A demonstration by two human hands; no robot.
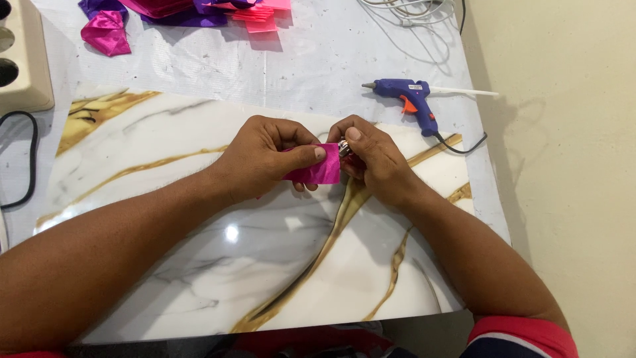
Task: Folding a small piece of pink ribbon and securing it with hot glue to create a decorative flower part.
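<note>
My left hand point(265, 156) and my right hand point(371, 156) meet over a glossy white marble-patterned sheet point(199, 265) with gold veins. Between them is a small folded piece of shiny pink foil paper point(321, 170); my left thumb presses on its top and the fingers curl under it. The right thumb and fingers pinch the paper's right edge, where a small silvery bit point(344, 147) shows. What that bit is I cannot tell.
A blue hot glue gun point(407, 96) with a white glue stick and black cord lies at the back right. Pink and purple foil scraps point(106, 32) lie at the back left. A beige appliance point(26, 59) stands at the far left; white cables point(411, 10) lie at the back.
</note>
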